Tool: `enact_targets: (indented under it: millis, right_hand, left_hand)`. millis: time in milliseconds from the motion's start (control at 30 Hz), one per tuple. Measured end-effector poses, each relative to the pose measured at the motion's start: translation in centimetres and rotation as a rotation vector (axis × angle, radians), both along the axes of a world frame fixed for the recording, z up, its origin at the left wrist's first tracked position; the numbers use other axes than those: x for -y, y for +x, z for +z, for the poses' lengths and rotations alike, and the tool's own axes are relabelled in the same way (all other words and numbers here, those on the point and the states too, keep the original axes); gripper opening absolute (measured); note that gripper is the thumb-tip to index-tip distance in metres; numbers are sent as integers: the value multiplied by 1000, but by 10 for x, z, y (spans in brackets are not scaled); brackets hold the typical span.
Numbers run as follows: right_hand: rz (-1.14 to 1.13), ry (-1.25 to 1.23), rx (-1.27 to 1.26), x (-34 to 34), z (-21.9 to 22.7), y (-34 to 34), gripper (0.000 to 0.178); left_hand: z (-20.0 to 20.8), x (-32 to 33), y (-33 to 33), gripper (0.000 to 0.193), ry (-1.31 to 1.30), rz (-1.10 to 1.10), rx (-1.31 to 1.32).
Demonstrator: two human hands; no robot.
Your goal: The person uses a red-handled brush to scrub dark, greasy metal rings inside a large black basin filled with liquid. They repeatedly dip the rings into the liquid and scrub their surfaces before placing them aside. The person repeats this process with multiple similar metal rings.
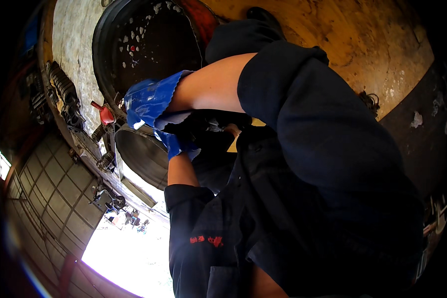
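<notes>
Both of my hands wear blue rubber gloves and meet in the middle of the view. My right hand (151, 102) reaches in from the upper right on a bare forearm, and its fingers are hidden behind the wide glove cuff. My left hand (178, 145) comes up from below and is closed on a dark object (208, 126) pressed between the two gloves. What the dark object is cannot be made out. Just to the left of the hands lies a round grey metal drum (141, 156). My dark work clothes fill the right and lower part of the view.
A large black tyre (149, 44) flecked with white stands above the hands. A red funnel-shaped thing (106, 114) and coil springs (62, 84) lie along a cluttered ledge at the left. Stained yellow-brown floor (362, 35) shows at the top right, and a bright doorway (129, 253) at the lower left.
</notes>
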State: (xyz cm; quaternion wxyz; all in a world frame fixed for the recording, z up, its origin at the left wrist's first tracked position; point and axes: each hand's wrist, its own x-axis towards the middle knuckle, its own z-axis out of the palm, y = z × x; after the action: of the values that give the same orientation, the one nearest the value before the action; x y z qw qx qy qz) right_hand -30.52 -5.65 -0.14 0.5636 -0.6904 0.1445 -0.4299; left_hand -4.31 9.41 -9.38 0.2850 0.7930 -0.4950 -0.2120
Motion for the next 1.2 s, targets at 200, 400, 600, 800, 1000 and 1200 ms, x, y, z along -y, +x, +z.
enact_targets:
  millis: [200, 400, 600, 800, 1000, 1200]
  right_hand:
    - [16, 35, -8, -1, -1, -6, 30]
    - [50, 61, -7, 0, 3, -7, 29]
    - [85, 101, -19, 0, 4, -8, 28]
    - [138, 159, -49, -11, -1, -19, 28]
    - [172, 196, -76, -16, -12, -29, 27]
    - [174, 215, -71, -17, -10, -32, 27]
  left_hand:
    - [-1, 7, -7, 45, 7, -5, -32]
    - [-4, 6, -4, 49, 6, 14, -54]
    - [-13, 0, -2, 53, 27, 62, -140]
    - [-28, 4, 30, 58, 34, -121, 162]
    - [-43, 5, 41, 68, 71, -145, 324]
    - [-34, 11, 27, 68, 60, -140, 319]
